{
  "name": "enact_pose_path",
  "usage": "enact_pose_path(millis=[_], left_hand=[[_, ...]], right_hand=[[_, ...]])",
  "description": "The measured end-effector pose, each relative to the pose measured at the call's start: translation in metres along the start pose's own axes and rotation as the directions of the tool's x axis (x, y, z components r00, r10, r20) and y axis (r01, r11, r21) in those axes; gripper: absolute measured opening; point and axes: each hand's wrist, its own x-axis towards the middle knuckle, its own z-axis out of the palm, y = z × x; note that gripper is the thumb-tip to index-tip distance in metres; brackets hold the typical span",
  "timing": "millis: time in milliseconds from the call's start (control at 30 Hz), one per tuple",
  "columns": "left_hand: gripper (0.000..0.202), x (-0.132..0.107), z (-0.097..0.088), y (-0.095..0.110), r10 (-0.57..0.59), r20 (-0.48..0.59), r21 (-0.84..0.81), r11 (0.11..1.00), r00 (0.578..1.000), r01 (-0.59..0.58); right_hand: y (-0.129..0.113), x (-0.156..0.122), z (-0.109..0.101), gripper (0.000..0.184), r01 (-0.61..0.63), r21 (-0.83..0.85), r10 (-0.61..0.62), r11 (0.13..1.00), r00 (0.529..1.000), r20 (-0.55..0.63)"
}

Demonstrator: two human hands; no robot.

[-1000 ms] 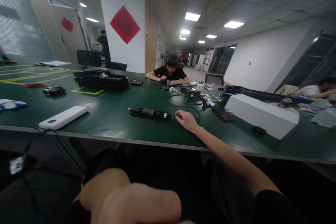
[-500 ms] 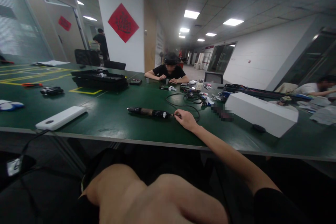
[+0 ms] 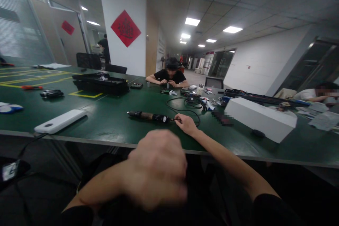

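Note:
A black electric screwdriver [image 3: 148,116] lies on the green table, its metal tip pointing left. My right hand [image 3: 186,124] is closed at its right end, with thumb and fingers pinching the black cable where it meets the tool. From there the cable [image 3: 169,104] loops back across the table. Close to the camera, in front of the table edge, my left hand [image 3: 159,169] is raised and smeared by motion. Its back faces me and the fingers look curled, but what is inside them is hidden.
On the left lie a white power bank-like device [image 3: 60,120], a black tray [image 3: 100,84] and an orange-handled tool [image 3: 31,87]. A white box [image 3: 261,118] stands right, beside a small black object [image 3: 258,133]. Across the table a person [image 3: 171,74] leans over small parts.
My left hand has risen from the bottom of the view toward the table edge. My right hand still pinches the cable, and the screwdriver stays in place.

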Motion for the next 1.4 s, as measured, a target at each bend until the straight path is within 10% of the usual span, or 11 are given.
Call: enact_pose_path(millis=[67, 167, 333, 700, 1400], left_hand=[[0.044, 0.017, 0.053, -0.037, 0.195, 0.143, -0.188, 0.968, 0.970, -0.167], [0.018, 0.016, 0.121, -0.098, 0.428, 0.411, -0.376, 0.884, 0.805, -0.278], [0.030, -0.013, 0.167, -0.170, 0.488, 0.658, -0.369, 0.873, 0.573, -0.320], [0.023, -0.011, 0.197, -0.189, 0.435, 0.663, -0.300, 0.900, 0.609, -0.316], [0.025, -0.021, 0.188, -0.175, 0.334, 0.677, -0.150, 0.935, 0.655, -0.322]], right_hand=[[0.001, 0.000, 0.001, 0.009, -0.014, -0.006, 0.014, 1.000, 1.000, -0.004], [0.001, 0.001, 0.002, 0.009, -0.034, -0.010, 0.033, 0.999, 0.999, -0.018], [0.001, 0.002, 0.002, 0.013, -0.001, 0.017, 0.001, 1.000, 1.000, -0.013], [-0.001, 0.002, 0.001, 0.009, -0.052, -0.045, 0.050, 0.998, 0.998, -0.037], [-0.004, 0.009, 0.004, 0.014, 0.001, 0.051, 0.001, 0.999, 0.999, -0.045]])
